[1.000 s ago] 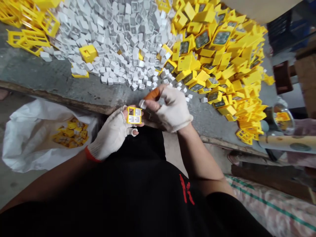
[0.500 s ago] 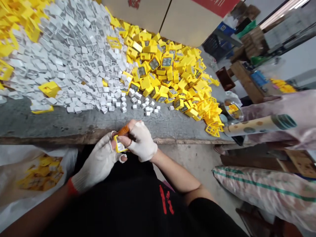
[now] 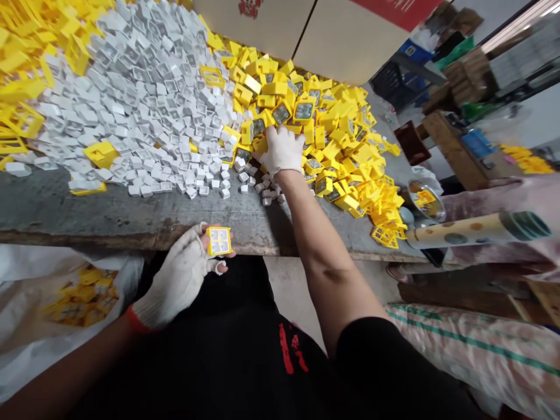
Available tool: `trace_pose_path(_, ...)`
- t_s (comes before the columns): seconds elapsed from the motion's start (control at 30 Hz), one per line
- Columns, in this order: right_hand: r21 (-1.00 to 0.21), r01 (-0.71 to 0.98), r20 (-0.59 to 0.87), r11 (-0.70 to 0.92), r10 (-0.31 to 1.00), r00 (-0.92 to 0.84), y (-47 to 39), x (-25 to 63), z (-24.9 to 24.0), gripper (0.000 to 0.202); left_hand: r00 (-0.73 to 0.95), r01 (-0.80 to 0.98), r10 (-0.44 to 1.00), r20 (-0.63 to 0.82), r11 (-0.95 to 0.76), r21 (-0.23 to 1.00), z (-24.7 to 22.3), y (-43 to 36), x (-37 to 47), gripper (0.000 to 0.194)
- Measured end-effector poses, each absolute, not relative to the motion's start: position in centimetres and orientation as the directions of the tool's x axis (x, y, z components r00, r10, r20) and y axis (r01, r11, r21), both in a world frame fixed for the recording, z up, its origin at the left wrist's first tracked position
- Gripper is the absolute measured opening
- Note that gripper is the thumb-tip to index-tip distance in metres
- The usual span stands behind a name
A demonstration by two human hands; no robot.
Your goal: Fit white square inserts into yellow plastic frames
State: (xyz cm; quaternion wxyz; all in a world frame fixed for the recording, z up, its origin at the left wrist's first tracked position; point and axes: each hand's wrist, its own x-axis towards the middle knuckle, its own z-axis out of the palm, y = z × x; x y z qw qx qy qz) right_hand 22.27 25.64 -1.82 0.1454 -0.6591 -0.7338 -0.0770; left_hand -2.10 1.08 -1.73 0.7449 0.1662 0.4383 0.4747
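My left hand (image 3: 179, 280), in a white glove with bare fingertips, holds a small yellow plastic window frame (image 3: 219, 241) near the table edge. Four whitish panes show in the frame, which rests on the fingers. My right hand (image 3: 283, 151), gloved too, reaches over the pile of yellow box-shaped pieces (image 3: 345, 146), its fingers apart and touching the near side. Its fingertips are partly hidden among the pieces. Left of that hand spreads a heap of small white plastic pieces (image 3: 144, 105).
More yellow parts (image 3: 26, 76) lie at the far left. A carton (image 3: 345, 35) stands behind the table (image 3: 131, 216). Below left hangs a white bag (image 3: 26, 280) with yellow parts in it. At right are a metal bowl (image 3: 426, 198), a rolled sheet (image 3: 476, 230) and a striped sack (image 3: 472, 344).
My right hand has left the yellow frame and moved forward to the yellow pile. The frame, tilted before, now lies facing up on my left fingers. The orange-brown thing at my right fingers no longer shows.
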Motion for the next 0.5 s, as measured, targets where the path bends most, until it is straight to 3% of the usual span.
trace_pose_path(0.1,-0.138,0.973,0.301,0.185,0.944,-0.137,22.2,23.4,-0.6,0.056,0.181,-0.575,0.867,-0.464,0.476,0.665,-1.8,1.2,-2.2,0.033)
trace_pose_path(0.23,-0.236,0.868,0.244,0.438,0.891,-0.384,13.8,25.3,-0.6,0.074,0.232,-0.597,0.868,-0.439,0.483,0.641,-2.3,1.3,-2.3,0.029)
trace_pose_path(0.37,-0.298,0.852,0.076,0.430,0.900,-0.428,6.6,25.6,-2.8,0.064,0.292,-0.595,0.859,-0.420,0.507,0.623,-2.5,1.1,-1.9,0.024)
trace_pose_path(0.5,-0.471,0.728,0.284,0.498,0.867,-0.409,3.9,25.0,-1.6,0.066,0.311,-0.575,0.845,-0.435,0.532,0.621,-1.8,0.7,-1.5,0.032)
